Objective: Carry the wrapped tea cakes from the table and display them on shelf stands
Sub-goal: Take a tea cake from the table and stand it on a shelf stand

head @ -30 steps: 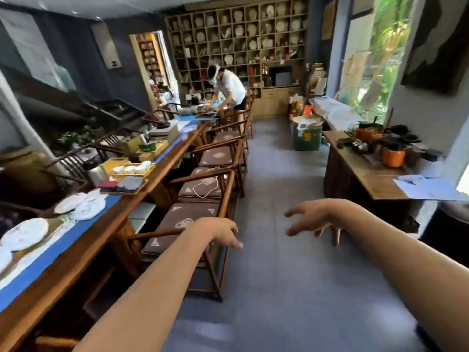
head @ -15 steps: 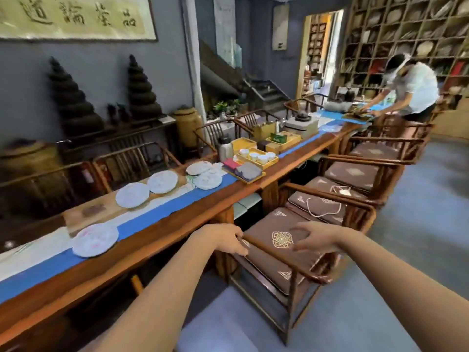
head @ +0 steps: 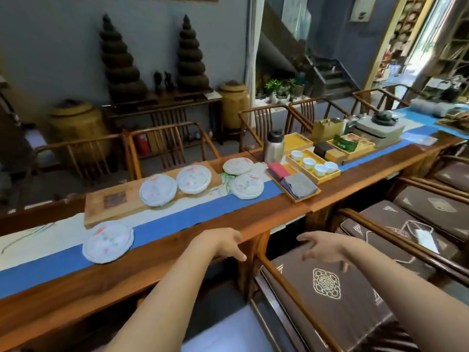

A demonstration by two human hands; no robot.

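Note:
Several round tea cakes in white paper lie on the long wooden table. The nearest tea cake lies on the blue runner at the left. Two more tea cakes rest on a flat wooden board, and another pair lies further right. My left hand hovers over the table's front edge, fingers relaxed, empty. My right hand is spread open above a chair cushion, holding nothing.
Armchairs with brown cushions line the near side of the table on my right. Yellow trays with white cups, a steel flask and a tea stove stand further along. More chairs and jars sit behind.
My view has swung left from the room's aisle to face the table. Both hands have come in over the table edge and the near chair, still empty.

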